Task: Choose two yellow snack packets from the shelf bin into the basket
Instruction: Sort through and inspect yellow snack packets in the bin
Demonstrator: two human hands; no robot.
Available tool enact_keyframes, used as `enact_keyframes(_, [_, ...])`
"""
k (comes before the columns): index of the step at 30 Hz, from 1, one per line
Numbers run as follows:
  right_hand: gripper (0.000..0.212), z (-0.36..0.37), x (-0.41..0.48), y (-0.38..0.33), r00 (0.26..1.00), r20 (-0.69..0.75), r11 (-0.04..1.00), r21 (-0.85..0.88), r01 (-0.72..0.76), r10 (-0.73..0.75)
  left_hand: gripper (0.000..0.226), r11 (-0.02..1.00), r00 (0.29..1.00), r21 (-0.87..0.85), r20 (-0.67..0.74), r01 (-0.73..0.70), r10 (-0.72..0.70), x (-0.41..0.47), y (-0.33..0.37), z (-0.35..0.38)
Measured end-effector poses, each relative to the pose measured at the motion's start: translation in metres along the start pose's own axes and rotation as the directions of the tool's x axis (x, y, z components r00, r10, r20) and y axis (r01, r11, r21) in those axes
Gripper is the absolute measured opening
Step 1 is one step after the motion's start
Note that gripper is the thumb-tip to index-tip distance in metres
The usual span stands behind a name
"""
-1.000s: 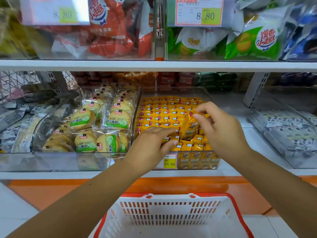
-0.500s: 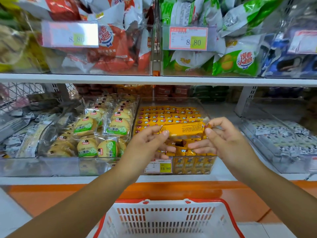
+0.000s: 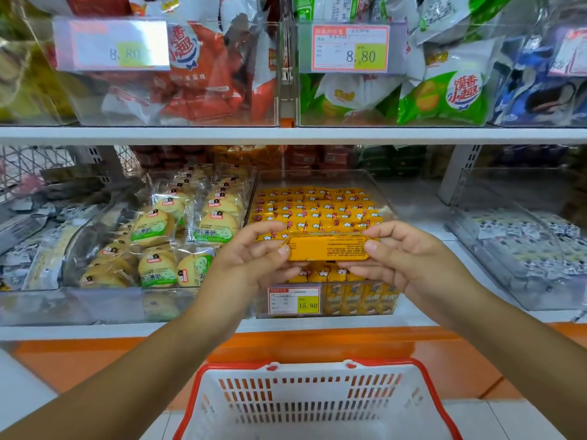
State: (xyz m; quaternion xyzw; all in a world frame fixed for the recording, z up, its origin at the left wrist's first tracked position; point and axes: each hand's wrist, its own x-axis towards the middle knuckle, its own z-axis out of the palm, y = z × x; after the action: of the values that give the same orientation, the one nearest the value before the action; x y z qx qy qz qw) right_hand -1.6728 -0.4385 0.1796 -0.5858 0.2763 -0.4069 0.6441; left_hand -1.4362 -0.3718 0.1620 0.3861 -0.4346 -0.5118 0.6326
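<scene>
A long yellow snack packet [image 3: 327,248] is held level above the front of the clear shelf bin [image 3: 378,198], printed back side toward me. My left hand [image 3: 251,258] pinches its left end and my right hand [image 3: 403,255] pinches its right end. The bin is filled with several rows of matching yellow packets [image 3: 314,208]. A white basket with a red rim [image 3: 317,404] sits below my arms, and no packets show in its visible part.
A clear bin of round green-and-yellow biscuit packs [image 3: 178,236] stands left of the yellow one. A bin of black-and-white packets [image 3: 524,242] is at right. The upper shelf [image 3: 286,134] carries bins of red and green bags. A price tag [image 3: 293,300] reads 15.80.
Both hands lifted one yellow packet out of the bin and now hold it by its ends, slightly nearer to me. The view has tilted upward a little.
</scene>
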Motion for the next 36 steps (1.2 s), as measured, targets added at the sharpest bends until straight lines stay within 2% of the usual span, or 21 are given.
enact_keyframes(3, [0.030,-0.002,0.001,0.002,1.000,-0.026,0.999,0.031,-0.016,0.017,0.022,1.000,1.000,0.010,-0.005,0.000,0.000,0.000,-0.001,0.000])
enact_keyframes(8, [0.024,-0.006,0.001,0.003,0.996,-0.022,0.990,0.113,-0.087,0.090,0.029,0.999,0.999,0.034,0.043,0.022,-0.023,-0.001,-0.003,-0.003])
enact_keyframes(10, [0.029,-0.007,0.000,0.002,0.994,0.008,0.982,0.154,-0.109,0.109,0.034,0.998,0.998,0.056,0.064,0.020,-0.024,-0.001,-0.003,-0.006])
enact_keyframes(13, [0.035,-0.005,-0.002,0.003,0.995,-0.005,0.991,0.092,-0.095,0.096,0.036,0.989,1.000,0.149,0.010,0.014,-0.016,0.000,-0.005,-0.004])
enact_keyframes(15, [0.028,-0.003,-0.003,0.003,0.997,-0.040,0.997,0.035,-0.067,0.068,0.037,0.985,0.999,0.173,-0.034,0.027,-0.022,-0.001,-0.006,-0.002])
enact_keyframes(19, [0.012,-0.005,-0.002,0.002,0.993,-0.114,1.000,0.011,-0.013,0.015,0.012,0.987,0.997,0.143,-0.031,0.077,-0.073,-0.003,-0.003,-0.001])
enact_keyframes(22, [0.011,-0.003,-0.003,0.004,0.995,-0.096,1.000,0.024,0.009,-0.007,0.016,0.991,0.999,0.131,-0.031,0.023,-0.019,-0.003,-0.002,0.003])
enact_keyframes(24, [0.008,-0.001,-0.004,0.004,0.994,-0.107,1.000,0.002,0.020,-0.020,0.022,0.981,0.997,0.193,-0.069,-0.005,0.018,-0.005,-0.003,0.006])
enact_keyframes(27, [0.023,0.001,-0.004,0.005,0.984,-0.159,0.997,-0.022,0.074,-0.076,0.012,0.965,0.992,0.252,-0.088,-0.070,0.095,-0.007,-0.004,0.006])
enact_keyframes(31, [0.008,0.005,-0.005,0.007,0.982,-0.153,0.986,-0.142,0.089,-0.111,0.012,0.962,0.984,0.249,-0.105,-0.113,0.143,-0.006,-0.004,0.007])
enact_keyframes(33, [0.021,0.003,-0.005,0.010,0.986,-0.139,0.985,-0.164,0.063,-0.086,0.009,0.967,0.983,0.237,-0.132,-0.093,0.127,-0.005,-0.004,0.007])
enact_keyframes(36, [0.044,0.001,-0.005,0.009,0.994,-0.087,0.987,-0.155,0.047,-0.061,0.022,0.982,0.993,0.175,-0.085,-0.066,0.082,-0.004,-0.004,0.005])
